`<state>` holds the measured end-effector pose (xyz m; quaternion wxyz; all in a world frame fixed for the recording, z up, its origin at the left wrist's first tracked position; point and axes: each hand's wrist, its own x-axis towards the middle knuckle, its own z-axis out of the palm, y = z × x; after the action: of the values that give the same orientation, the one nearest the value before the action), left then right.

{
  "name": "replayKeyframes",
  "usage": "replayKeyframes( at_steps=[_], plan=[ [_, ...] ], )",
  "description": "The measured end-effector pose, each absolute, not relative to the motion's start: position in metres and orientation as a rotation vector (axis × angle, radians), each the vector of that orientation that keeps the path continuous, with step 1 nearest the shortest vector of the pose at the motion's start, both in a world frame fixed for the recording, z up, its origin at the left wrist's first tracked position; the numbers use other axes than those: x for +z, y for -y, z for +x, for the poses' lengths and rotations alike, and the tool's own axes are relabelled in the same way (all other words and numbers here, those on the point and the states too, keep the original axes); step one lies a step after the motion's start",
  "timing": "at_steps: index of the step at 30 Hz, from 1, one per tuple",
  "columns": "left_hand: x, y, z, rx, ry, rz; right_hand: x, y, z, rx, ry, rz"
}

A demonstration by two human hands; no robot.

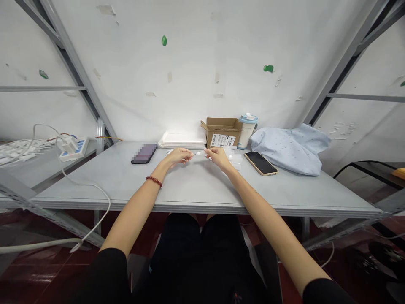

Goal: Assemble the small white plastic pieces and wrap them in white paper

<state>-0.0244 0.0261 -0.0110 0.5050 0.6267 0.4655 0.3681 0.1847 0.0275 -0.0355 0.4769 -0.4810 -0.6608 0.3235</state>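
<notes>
Putting the white piece at the centre of the clock, the lap is down at 6 in soft black cloth, then comes the table, smooth matte grey with a ridged front edge. There's a red beaded bracelet at about 8. Left hand at 9, right hand at 3, both closed to a narrow fingertip pinch with that white piece between them, too small to tell its exact shape. Honestly I'd keep the left as a steady anchor and let the right do the fine moves, with a light grip in case the thin bit bends, and stay over bare tabletop so a drop is easy to spot. Just beside the right hand at 3 is clear plastic, glossy and crinkly looking. Farther out, dark flat phone at 9, tan-edged glassy mobile at 3, crumpled pale blue cloth nearby. Behind those, a tapered cream cup with blue lid at 2, open brown cardboard box at 1, flat white stack at 11, and at 12 a white wall with tape scraps
</notes>
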Motion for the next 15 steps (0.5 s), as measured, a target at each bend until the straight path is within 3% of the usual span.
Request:
replayKeyframes(
  at_steps=[15],
  plan=[
    [-0.0074,-0.0233,-0.0196,1.012,-1.075,1.418,-0.0298,-0.0241,0.1829,0.868,1.506,-1.139]
  ],
)
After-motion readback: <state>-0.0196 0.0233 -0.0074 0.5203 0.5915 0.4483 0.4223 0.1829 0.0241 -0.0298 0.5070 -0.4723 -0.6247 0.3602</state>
